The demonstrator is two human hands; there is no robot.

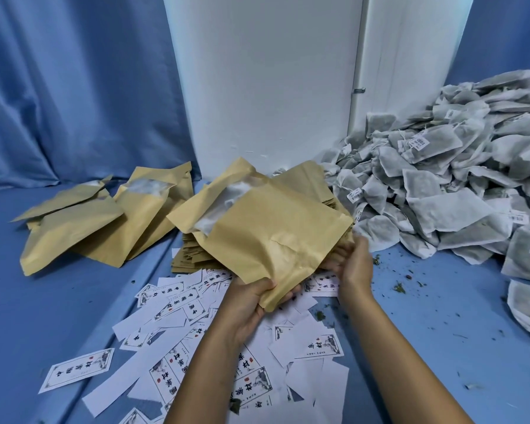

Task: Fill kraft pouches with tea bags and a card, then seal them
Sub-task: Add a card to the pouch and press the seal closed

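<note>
A bulging kraft pouch (266, 228) is held up over the table's middle, its mouth pointing away to the upper left with white lining showing. My left hand (251, 296) grips its near bottom corner. My right hand (354, 264) holds its right bottom edge from below, fingers partly hidden under the pouch. White printed cards (178, 304) lie scattered under my forearms. A big heap of grey tea bags (441, 185) fills the right side.
Two filled kraft pouches (104, 215) lean on each other at the left. A stack of flat kraft pouches (190, 255) lies under the held one. Blue cloth covers the table, a white panel (266, 87) stands behind, and tea crumbs (398, 289) dot the right.
</note>
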